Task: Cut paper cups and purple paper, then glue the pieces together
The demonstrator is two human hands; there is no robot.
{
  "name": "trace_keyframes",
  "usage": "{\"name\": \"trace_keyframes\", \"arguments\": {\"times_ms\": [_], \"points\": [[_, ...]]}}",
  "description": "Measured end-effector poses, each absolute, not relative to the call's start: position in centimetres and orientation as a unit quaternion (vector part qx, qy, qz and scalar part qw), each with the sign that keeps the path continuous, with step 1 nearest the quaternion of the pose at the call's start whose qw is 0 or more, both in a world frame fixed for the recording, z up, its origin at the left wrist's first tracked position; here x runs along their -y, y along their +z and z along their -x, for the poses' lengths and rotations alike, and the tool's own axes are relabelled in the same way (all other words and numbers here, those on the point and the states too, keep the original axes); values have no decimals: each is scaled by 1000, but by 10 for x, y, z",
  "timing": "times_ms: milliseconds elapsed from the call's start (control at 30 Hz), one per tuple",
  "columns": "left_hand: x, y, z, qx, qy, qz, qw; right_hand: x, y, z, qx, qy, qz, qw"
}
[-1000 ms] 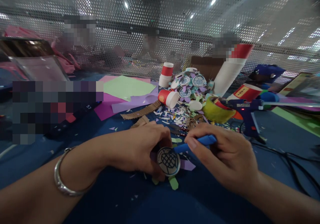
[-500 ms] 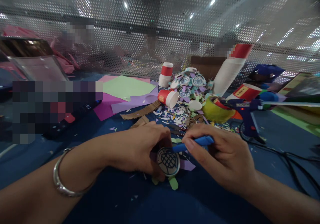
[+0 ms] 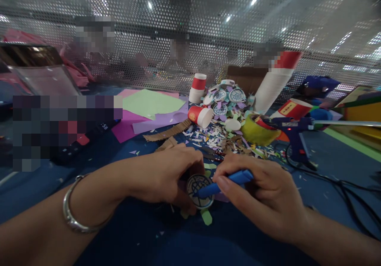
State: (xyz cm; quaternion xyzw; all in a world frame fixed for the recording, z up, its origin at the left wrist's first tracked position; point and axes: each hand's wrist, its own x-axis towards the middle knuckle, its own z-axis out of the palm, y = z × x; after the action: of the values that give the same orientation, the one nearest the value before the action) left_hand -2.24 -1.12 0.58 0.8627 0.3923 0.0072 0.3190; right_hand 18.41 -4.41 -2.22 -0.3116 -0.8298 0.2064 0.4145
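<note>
Blue pen (image 3: 222, 185) on the drawn face of a round paper piece (image 3: 200, 186)

From my head view, I have the paper piece on the near side of the blue worktop (image 3: 125, 232), well in from its far edge. My left hand (image 3: 166, 177) pinches it, thumb and fingers closed on its left side. My right hand (image 3: 264, 194) grips the pen between thumb and fingers, its tip at the dark grid lines. Green and purple tabs stick out around the rim.

Beyond the hands lie paper scraps (image 3: 208, 137) and a corrugated strip (image 3: 169, 131). Farther back, a red and white cup (image 3: 201, 116) lies on its side before a heap of similar round pieces (image 3: 229, 97). Coloured sheets (image 3: 151, 102) spread toward the far edge, left of the heap. Toward the right edge I see a glue gun (image 3: 294, 139), its red light lit, beside a yellow bowl-like thing (image 3: 258, 131). A tall stack of cups (image 3: 272, 89) leans behind it.
</note>
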Motion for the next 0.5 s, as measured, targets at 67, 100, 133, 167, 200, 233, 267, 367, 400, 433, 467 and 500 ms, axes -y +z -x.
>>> {"name": "trace_keyframes", "arguments": {"times_ms": [67, 100, 133, 167, 200, 233, 267, 367, 400, 433, 467, 500], "points": [[12, 5, 23, -401, 3, -859, 318, 44, -21, -183, 830, 207, 310, 414], [12, 5, 23, -403, 0, -858, 317, 45, -21, -183, 829, 207, 310, 416], [12, 5, 23, -405, -4, -858, 317, 45, -20, -183, 828, 209, 310, 418], [12, 5, 22, -404, -6, -858, 316, 45, -20, -182, 827, 212, 308, 419], [12, 5, 22, -403, -7, -859, 315, 46, -20, -182, 827, 218, 307, 417], [12, 6, 22, -401, -6, -861, 314, 46, -20, -182, 828, 225, 306, 413], [12, 6, 22, -399, -5, -862, 313, 46, -20, -182, 829, 230, 304, 409], [12, 7, 22, -397, 0, -864, 310, 46, -20, -181, 830, 239, 302, 404], [12, 7, 22, -399, 0, -863, 309, 46, -19, -181, 830, 239, 301, 404], [12, 7, 22, -401, 1, -862, 309, 46, -19, -181, 830, 238, 300, 404], [12, 6, 22, -402, 3, -862, 309, 46, -18, -181, 831, 235, 301, 404], [12, 6, 22, -402, 4, -862, 308, 46, -17, -181, 832, 231, 302, 404]]}}
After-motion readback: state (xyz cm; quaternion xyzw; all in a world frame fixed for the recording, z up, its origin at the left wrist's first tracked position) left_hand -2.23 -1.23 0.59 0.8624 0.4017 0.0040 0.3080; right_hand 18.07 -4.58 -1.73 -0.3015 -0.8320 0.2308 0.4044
